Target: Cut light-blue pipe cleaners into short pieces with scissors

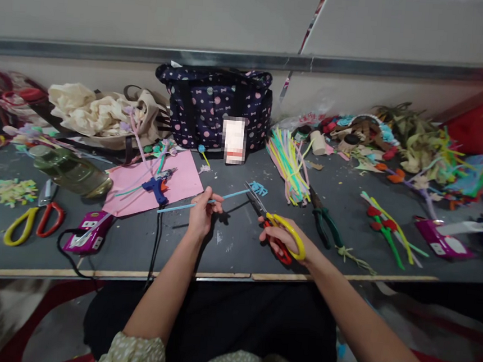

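My left hand (206,209) pinches a long light-blue pipe cleaner (232,195), which slants across the table with its far end at the scissor blades. In my right hand (281,238) is a pair of scissors (282,229) with one yellow and one red handle; the blades point up and left, slightly parted at the pipe cleaner's tip. Just beyond the tips lies a small heap of short light-blue pieces (259,189). To the right of it rests a thick bundle of pastel pipe cleaners (290,168).
A blue glue gun (156,189) lies on pink paper (186,176) at left, near a green bottle (71,172) and a second pair of scissors (44,217). Green-handled pliers (326,225) sit right of my right hand. A dark patterned bag (218,108) stands behind.
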